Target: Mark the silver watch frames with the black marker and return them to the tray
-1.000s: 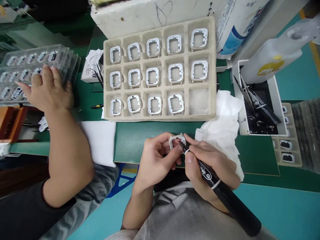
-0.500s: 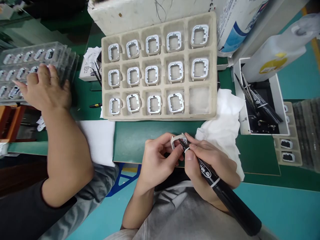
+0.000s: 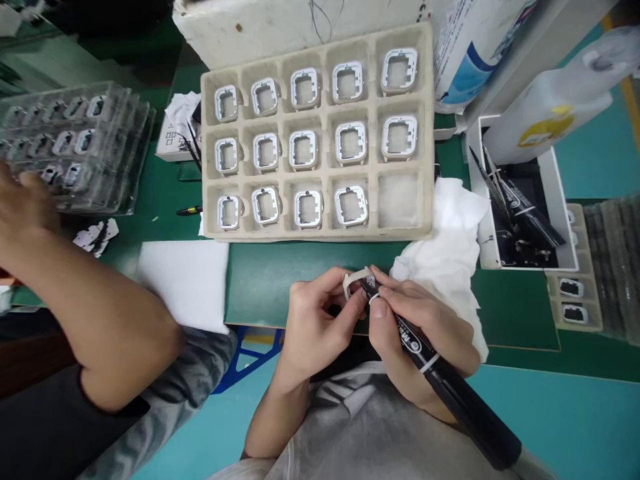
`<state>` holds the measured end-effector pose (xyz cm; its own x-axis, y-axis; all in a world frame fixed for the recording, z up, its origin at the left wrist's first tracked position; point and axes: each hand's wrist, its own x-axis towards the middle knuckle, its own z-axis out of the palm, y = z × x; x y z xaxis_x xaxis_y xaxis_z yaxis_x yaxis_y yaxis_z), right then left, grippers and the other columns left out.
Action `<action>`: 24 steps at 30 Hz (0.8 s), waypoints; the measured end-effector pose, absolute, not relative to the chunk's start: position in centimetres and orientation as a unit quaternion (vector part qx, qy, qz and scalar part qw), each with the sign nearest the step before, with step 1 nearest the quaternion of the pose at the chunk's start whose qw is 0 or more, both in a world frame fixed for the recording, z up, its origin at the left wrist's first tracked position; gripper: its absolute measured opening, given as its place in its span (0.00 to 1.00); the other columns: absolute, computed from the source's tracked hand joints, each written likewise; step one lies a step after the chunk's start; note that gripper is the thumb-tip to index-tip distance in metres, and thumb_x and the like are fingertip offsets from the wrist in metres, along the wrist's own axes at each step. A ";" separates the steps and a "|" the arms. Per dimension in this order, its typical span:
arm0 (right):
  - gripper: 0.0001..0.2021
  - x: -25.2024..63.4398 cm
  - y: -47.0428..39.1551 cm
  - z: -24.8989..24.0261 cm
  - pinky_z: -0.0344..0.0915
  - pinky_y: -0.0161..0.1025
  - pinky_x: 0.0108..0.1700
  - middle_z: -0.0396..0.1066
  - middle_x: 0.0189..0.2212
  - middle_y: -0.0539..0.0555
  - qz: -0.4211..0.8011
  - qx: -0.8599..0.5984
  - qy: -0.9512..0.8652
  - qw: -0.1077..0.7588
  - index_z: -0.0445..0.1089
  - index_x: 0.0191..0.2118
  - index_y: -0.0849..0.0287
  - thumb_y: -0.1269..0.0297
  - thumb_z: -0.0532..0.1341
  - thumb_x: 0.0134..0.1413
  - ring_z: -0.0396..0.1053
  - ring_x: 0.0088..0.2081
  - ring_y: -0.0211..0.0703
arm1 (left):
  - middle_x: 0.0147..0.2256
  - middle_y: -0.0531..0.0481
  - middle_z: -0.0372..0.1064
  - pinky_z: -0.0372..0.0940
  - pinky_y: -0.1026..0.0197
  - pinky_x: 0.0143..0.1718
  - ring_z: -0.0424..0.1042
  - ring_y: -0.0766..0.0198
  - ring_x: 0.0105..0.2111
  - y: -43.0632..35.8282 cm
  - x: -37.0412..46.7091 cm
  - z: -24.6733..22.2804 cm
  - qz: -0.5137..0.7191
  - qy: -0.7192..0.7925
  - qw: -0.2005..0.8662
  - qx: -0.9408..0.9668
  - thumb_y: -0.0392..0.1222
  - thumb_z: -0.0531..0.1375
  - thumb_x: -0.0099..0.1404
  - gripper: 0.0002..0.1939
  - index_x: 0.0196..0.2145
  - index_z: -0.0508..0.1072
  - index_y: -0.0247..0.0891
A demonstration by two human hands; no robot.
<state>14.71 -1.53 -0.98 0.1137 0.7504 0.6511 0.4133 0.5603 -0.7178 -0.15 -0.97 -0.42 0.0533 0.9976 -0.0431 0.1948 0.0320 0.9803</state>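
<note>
A: Pinching the small frame [image 3: 356, 280] upright in my left hand [image 3: 315, 320], above the surface [image 3: 280, 273] edge.

B: And your right hand [image 3: 420, 327]?

A: Clenched on the marker [image 3: 450, 387]; tip meets the frame from the right, barrel slanting back toward me.

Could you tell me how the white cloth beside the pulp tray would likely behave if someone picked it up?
The white cloth lies crumpled in soft folds, so it would probably hang limp and feel light. Part of it sits behind the right hand, so lifting it may drag against that hand.
</note>
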 end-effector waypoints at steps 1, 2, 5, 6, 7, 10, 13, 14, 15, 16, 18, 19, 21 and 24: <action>0.09 14.6 -1.5 -1.1 0.93 0.43 0.47 0.87 0.40 0.56 0.128 -0.450 -0.642 0.607 0.81 0.49 0.60 0.80 0.70 0.71 0.90 0.44 0.54 | 0.24 0.58 0.74 0.60 0.69 0.23 0.69 0.71 0.21 -1.0 -0.1 -0.4 0.421 0.543 0.467 0.556 0.35 0.73 0.71 0.12 0.31 0.76 0.39; 0.09 14.4 -1.5 -1.2 0.93 0.43 0.45 0.87 0.39 0.55 0.115 -0.453 -0.632 0.619 0.82 0.48 0.59 0.79 0.70 0.71 0.90 0.43 0.54 | 0.23 0.58 0.74 0.60 0.68 0.23 0.67 0.71 0.21 -1.0 -0.1 -0.4 0.417 0.546 0.460 0.562 0.35 0.72 0.71 0.12 0.31 0.76 0.39; 0.08 14.4 -1.5 -1.1 0.93 0.43 0.44 0.86 0.37 0.55 0.106 -0.454 -0.634 0.616 0.81 0.47 0.60 0.79 0.69 0.71 0.90 0.43 0.55 | 0.23 0.58 0.69 0.58 0.67 0.24 0.63 0.71 0.21 -1.0 -0.1 -0.4 0.414 0.548 0.425 0.590 0.36 0.71 0.72 0.11 0.32 0.76 0.39; 0.08 14.5 -1.5 -1.0 0.93 0.43 0.45 0.86 0.36 0.55 0.113 -0.452 -0.645 0.605 0.81 0.48 0.61 0.80 0.69 0.71 0.90 0.44 0.55 | 0.23 0.59 0.68 0.58 0.67 0.24 0.61 0.71 0.21 -1.1 -0.1 -0.4 0.415 0.548 0.410 0.600 0.37 0.70 0.72 0.10 0.32 0.76 0.39; 0.08 14.7 -1.6 -0.8 0.93 0.43 0.47 0.86 0.36 0.56 0.121 -0.450 -0.656 0.594 0.80 0.48 0.62 0.81 0.69 0.71 0.90 0.44 0.55 | 0.23 0.59 0.66 0.57 0.66 0.24 0.60 0.71 0.22 -1.1 -0.1 -0.4 0.416 0.547 0.396 0.610 0.37 0.69 0.73 0.09 0.33 0.77 0.39; 0.08 14.9 -1.8 -0.4 0.93 0.46 0.51 0.85 0.36 0.57 0.137 -0.440 -0.670 0.582 0.79 0.49 0.63 0.82 0.67 0.72 0.90 0.44 0.54 | 0.24 0.58 0.67 0.58 0.65 0.26 0.59 0.70 0.23 -1.3 -0.1 -0.6 0.412 0.544 0.375 0.628 0.38 0.66 0.76 0.09 0.35 0.77 0.39; 0.08 14.9 -1.9 -0.4 0.92 0.47 0.53 0.84 0.35 0.57 0.143 -0.444 -0.662 0.586 0.79 0.48 0.64 0.83 0.68 0.71 0.90 0.44 0.53 | 0.24 0.57 0.69 0.60 0.65 0.27 0.60 0.70 0.24 -1.4 -0.1 -0.6 0.411 0.546 0.384 0.621 0.38 0.66 0.77 0.08 0.36 0.78 0.39; 0.08 14.9 -1.9 -0.5 0.92 0.46 0.53 0.85 0.36 0.57 0.144 -0.446 -0.659 0.588 0.79 0.48 0.64 0.83 0.68 0.71 0.90 0.44 0.54 | 0.24 0.57 0.69 0.60 0.66 0.26 0.61 0.70 0.23 -1.4 -0.2 -0.6 0.414 0.546 0.393 0.612 0.38 0.66 0.76 0.08 0.35 0.79 0.39; 0.09 14.9 -1.9 -0.5 0.93 0.46 0.53 0.85 0.36 0.56 0.144 -0.446 -0.657 0.590 0.79 0.48 0.64 0.83 0.68 0.70 0.90 0.45 0.54 | 0.24 0.57 0.69 0.60 0.66 0.26 0.61 0.70 0.23 -1.3 -0.2 -0.6 0.419 0.545 0.407 0.602 0.38 0.68 0.75 0.08 0.35 0.79 0.39; 0.09 15.0 -1.9 -0.6 0.93 0.45 0.52 0.85 0.36 0.56 0.145 -0.444 -0.656 0.594 0.79 0.48 0.63 0.82 0.69 0.70 0.90 0.46 0.55 | 0.23 0.57 0.70 0.59 0.67 0.25 0.62 0.71 0.22 -1.2 -0.2 -0.6 0.424 0.541 0.427 0.588 0.37 0.69 0.74 0.08 0.34 0.78 0.39; 0.09 15.0 -1.9 -0.7 0.93 0.44 0.49 0.85 0.36 0.55 0.150 -0.436 -0.646 0.608 0.79 0.48 0.62 0.82 0.68 0.70 0.90 0.46 0.57 | 0.22 0.58 0.71 0.59 0.68 0.23 0.66 0.71 0.21 -1.0 -0.3 -0.5 0.427 0.531 0.479 0.553 0.35 0.72 0.72 0.11 0.32 0.77 0.39; 0.09 15.0 -1.9 -0.8 0.93 0.45 0.48 0.85 0.35 0.55 0.154 -0.435 -0.642 0.613 0.79 0.48 0.61 0.82 0.68 0.70 0.90 0.46 0.57 | 0.22 0.58 0.72 0.59 0.68 0.22 0.67 0.71 0.20 -0.9 -0.4 -0.4 0.426 0.527 0.505 0.535 0.35 0.74 0.70 0.12 0.31 0.77 0.39; 0.10 15.0 -2.0 -0.8 0.93 0.46 0.48 0.85 0.36 0.54 0.160 -0.435 -0.640 0.613 0.78 0.48 0.60 0.82 0.68 0.69 0.90 0.47 0.58 | 0.21 0.57 0.73 0.60 0.69 0.21 0.70 0.70 0.19 -0.7 -0.5 -0.3 0.423 0.523 0.542 0.503 0.35 0.76 0.69 0.14 0.30 0.76 0.39; 0.11 14.8 -2.0 -0.9 0.93 0.46 0.50 0.86 0.37 0.54 0.158 -0.447 -0.626 0.619 0.79 0.47 0.61 0.83 0.69 0.67 0.90 0.48 0.58 | 0.20 0.57 0.73 0.62 0.69 0.20 0.72 0.69 0.18 -0.6 -0.6 -0.1 0.420 0.520 0.566 0.481 0.37 0.76 0.69 0.14 0.30 0.76 0.39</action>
<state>14.78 -2.05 -0.87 0.1659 0.7551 0.6343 0.3634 0.5512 -0.7511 -0.55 -0.60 -0.07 0.1048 0.9772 -0.1844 0.0249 0.1828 0.9828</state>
